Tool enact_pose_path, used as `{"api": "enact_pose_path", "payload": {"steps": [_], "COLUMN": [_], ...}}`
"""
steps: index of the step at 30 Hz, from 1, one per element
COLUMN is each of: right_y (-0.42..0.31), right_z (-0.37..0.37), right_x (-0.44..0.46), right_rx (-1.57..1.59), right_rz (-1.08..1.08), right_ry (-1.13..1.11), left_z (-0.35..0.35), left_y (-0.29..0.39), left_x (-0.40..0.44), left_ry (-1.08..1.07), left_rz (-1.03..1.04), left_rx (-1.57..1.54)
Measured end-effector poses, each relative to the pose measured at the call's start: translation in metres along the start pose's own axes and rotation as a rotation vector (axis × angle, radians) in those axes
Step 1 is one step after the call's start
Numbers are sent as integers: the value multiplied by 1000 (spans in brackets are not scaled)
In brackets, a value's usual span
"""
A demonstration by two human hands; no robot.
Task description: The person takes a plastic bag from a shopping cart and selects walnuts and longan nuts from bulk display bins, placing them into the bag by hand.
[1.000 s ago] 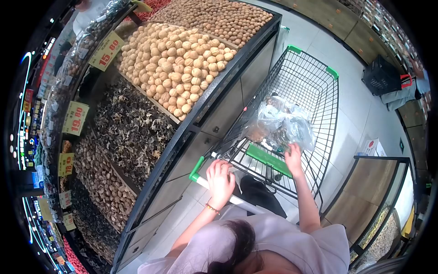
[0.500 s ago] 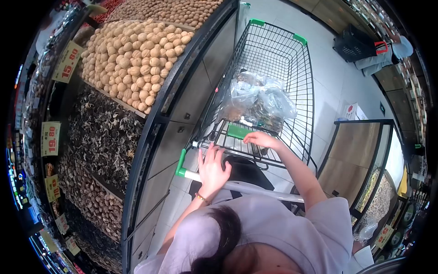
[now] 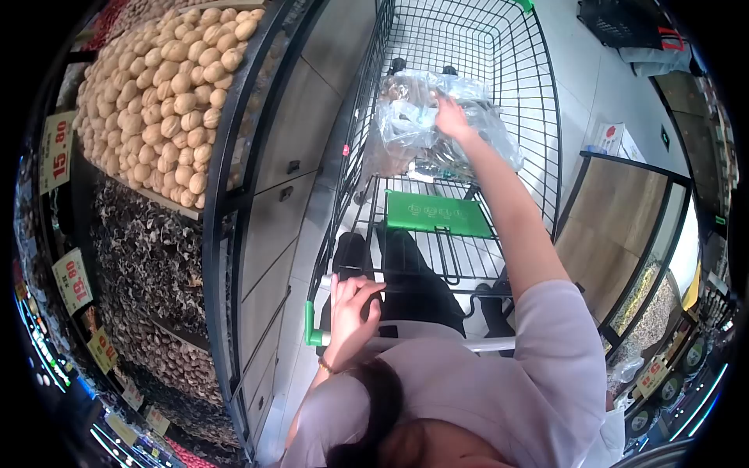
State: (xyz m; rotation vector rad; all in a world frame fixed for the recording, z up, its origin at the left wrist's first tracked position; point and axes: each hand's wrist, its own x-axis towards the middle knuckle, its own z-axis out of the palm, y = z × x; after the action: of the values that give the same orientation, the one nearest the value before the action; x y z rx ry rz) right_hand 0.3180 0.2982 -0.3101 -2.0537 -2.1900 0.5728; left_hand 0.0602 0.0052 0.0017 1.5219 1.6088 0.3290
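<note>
Inside the wire shopping cart (image 3: 551,156), clear plastic bags (image 3: 409,129) lie in a heap, their contents mostly blurred by the film. My right hand (image 3: 452,118) is stretched over the cart's near end, its fingers closed on the top of a plastic bag. My left hand (image 3: 353,316) is by the cart's near left corner, close to the green handle end (image 3: 314,324). Its fingers are loosely bent and apart, and no object shows in them. Between the hands is the green seat panel (image 3: 438,214) of the cart.
Bins of walnuts (image 3: 156,109) and dried black fungus (image 3: 148,242) line the left, with price signs (image 3: 72,281). A wooden display stand (image 3: 616,226) and a white box (image 3: 616,140) are at the right. A black basket (image 3: 624,22) is at the upper right, beside a person.
My right hand has moved forward from above the green panel to the bags. My left hand has drawn back slightly, its fingers more bent. The view has tilted and shifted.
</note>
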Motion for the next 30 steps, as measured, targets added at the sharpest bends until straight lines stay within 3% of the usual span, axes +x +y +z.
{"api": "enact_pose_path", "payload": {"steps": [2,5,8,9,10,12,15,18,21,25,30], "right_y": [3,21,52,57,61,63,73,95,103,123,107], "right_z": [10,5,-3,-12,-14,-22,-16,13,23,-4,-47], "right_x": [-6,-1,45,67,86,83,75,82,82,96,64], "right_rx": [-104,-105,19,152,173,-180,-412,-241,9,160,448], "right_rz": [217,213,84,364,390,335,285,326,358,72,-29], "right_ry": [-193,-671,-905,-1030,-935,-254,-308,-508,-340,32,384], "left_z": [2,5,5,6,6,7,14,11,8,6,11], "left_y": [-1,-3,-3,-3,-2,-1,-8,-3,0,5,1], "left_x": [0,1,1,1,1,2,-2,2,3,8,7], "left_ry": [-20,-10,-11,-8,-8,3,28,23,2,45,86], "left_rz": [-24,-36,-41,-35,-45,-65,-51,-65,-81,-61,-19], "left_rx": [-16,-17,-14,-11,-2,19,38,45,49,20,14]}}
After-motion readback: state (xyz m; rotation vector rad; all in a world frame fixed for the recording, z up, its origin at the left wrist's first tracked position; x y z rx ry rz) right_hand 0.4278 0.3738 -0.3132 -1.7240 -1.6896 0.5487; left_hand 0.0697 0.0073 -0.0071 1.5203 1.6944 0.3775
